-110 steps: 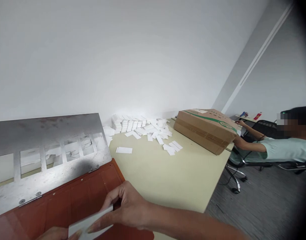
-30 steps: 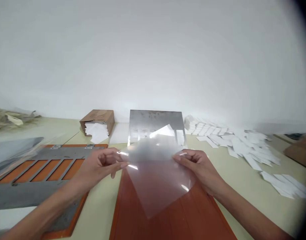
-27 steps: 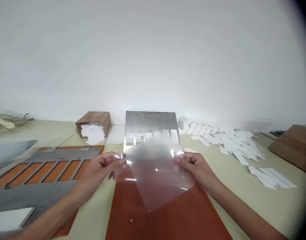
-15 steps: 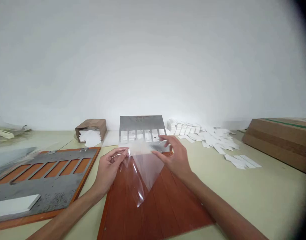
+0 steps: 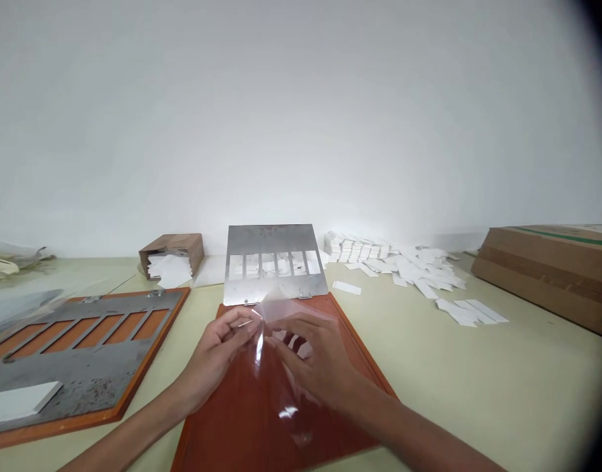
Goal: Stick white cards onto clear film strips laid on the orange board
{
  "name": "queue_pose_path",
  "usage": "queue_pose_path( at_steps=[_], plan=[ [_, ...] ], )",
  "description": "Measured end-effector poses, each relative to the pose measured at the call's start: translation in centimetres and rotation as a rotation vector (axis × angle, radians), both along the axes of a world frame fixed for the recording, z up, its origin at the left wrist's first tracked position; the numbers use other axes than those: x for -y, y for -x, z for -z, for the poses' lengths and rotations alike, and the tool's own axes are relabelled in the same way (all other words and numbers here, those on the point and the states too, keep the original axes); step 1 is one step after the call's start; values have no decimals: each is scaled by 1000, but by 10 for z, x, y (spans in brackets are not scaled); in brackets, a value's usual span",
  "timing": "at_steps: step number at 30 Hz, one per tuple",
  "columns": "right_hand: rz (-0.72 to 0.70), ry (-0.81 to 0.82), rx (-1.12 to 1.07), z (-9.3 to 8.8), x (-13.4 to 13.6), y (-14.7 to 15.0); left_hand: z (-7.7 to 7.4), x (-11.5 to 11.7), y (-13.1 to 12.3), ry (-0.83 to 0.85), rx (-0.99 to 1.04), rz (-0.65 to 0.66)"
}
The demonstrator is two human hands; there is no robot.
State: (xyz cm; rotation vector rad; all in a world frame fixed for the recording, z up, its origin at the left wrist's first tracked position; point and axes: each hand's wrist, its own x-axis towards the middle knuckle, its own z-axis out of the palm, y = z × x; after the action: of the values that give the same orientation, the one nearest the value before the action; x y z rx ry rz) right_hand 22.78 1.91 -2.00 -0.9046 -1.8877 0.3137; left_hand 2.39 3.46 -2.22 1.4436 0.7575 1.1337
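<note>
A clear plastic sheet point(image 5: 287, 413) hangs from my fingers over a reddish-brown wooden board point(image 5: 242, 419). My left hand point(image 5: 212, 354) pinches its upper left edge between thumb and fingers. Close beside those fingertips, my right hand point(image 5: 318, 357) has its thumb and forefinger closed at the film's edge, its other fingers curled behind. Past both hands, a metal plate point(image 5: 271, 237) with rectangular slots is tilted up on hinges at the board's far end. White pieces show through the slots. The sheet's lower outline is hard to make out against the board.
At left lies a second board with a slotted metal plate point(image 5: 84, 387), bearing a white block point(image 5: 20, 401). A cardboard box point(image 5: 190, 249) holds white paper pieces. White card stacks point(image 5: 353, 249) and loose cards point(image 5: 419, 269) lie back right, near a big carton point(image 5: 551, 275).
My right hand has moved left and down to meet my left fingertips, its fingers closing on the film. The sheet has shifted lower, uncovering the metal plate. The view has turned slightly right.
</note>
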Motion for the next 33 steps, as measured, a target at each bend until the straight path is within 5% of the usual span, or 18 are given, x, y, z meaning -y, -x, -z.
queue_pose_path(
  at_steps=[7, 20, 33],
  plan=[
    [8, -79, 116, -1, 5, 0, 14, 14, -4, 21, -60, 173],
    [164, -595, 483, 0, 13, 2, 12, 16, -9, -179, -122, 90],
    [37, -515, 467, -1, 0, -8, 16, 10, -10, -85, -88, 118]
  ],
)
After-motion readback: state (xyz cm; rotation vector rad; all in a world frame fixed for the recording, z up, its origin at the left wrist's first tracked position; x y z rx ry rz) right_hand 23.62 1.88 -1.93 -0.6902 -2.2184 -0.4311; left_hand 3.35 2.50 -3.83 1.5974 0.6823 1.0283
